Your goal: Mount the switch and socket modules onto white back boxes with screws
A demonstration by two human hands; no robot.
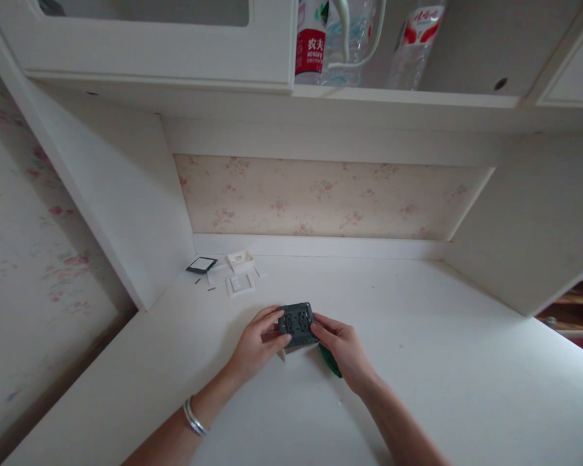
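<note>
Both of my hands grip a dark grey, square wall switch or socket panel (298, 323), with fine fittings on its upper face. My left hand (257, 342), with silver bangles at its wrist, pinches the left edge between thumb and fingers. On the opposite edge, the thumb and fingers of my right hand (342, 349) are closed. A pale, cream-coloured part (296, 350) shows under the panel's near side; most of it is hidden. Beneath my right hand lies a green object (330, 361), partly covered, its kind unclear.
At the desk's back left are a black-framed square plate (202, 265), a white box-like part (240, 260), a white square frame (240, 284) and small dark strips. Plastic bottles (416, 48) stand on the shelf above. Side panels bound the white desk (418, 362).
</note>
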